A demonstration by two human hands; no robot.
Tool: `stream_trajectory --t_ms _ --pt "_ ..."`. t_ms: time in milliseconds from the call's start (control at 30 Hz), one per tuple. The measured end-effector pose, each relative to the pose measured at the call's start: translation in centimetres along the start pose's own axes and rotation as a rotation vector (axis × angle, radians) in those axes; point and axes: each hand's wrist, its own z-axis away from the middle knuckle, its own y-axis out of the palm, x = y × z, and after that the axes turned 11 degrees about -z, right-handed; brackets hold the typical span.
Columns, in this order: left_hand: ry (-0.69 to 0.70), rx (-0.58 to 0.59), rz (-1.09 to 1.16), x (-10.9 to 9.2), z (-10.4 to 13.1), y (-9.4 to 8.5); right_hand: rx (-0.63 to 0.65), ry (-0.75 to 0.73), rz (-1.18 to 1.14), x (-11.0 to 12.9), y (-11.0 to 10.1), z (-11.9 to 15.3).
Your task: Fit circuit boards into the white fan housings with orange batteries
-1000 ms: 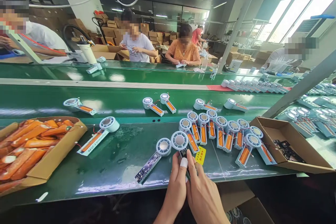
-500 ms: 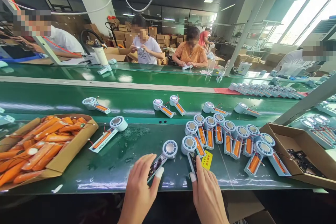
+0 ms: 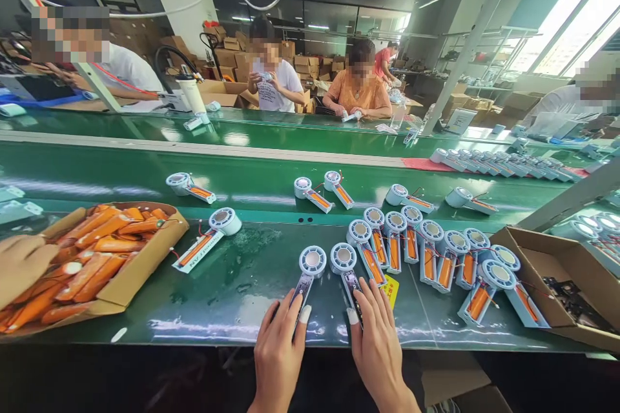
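Observation:
Two pale blue fan units lie side by side near the table's front edge, heads pointing away from me. My left hand is closed round the handle of the left fan, which leans to the right. My right hand grips the handle of the right fan. Dark circuit boards show in both handles, partly covered by my fingers. White covers sit on a fingertip of each hand. A yellow card lies just beyond my right hand, beside a group of fans with orange cells in their handles.
A carton of orange cells stands at the left, with another person's hand over it. One fan lies beside it. A carton of dark parts stands right. More fans lie on the green belt; several people sit beyond.
Another person's hand has come in over the orange cells at the left. The left fan has turned more upright, and my two hands have shifted slightly. The view has moved a little.

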Motion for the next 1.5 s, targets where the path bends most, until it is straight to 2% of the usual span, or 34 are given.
stream_trajectory --t_ms 367,667,1000,1500 --pt "0.063 -0.085 0.006 0.3 -0.2 0.2 -0.002 -0.013 0.015 0.0 0.0 0.0" --pt "0.099 0.061 -0.068 0.7 -1.6 -0.7 0.063 0.044 0.067 0.7 -0.2 -0.5" --pt "0.083 0.061 -0.029 0.6 -1.5 0.1 0.062 0.041 0.024 0.7 0.0 -0.3" --pt "0.031 0.077 -0.011 0.2 -1.5 -0.2 0.041 0.029 -0.015 0.5 0.1 -0.2"
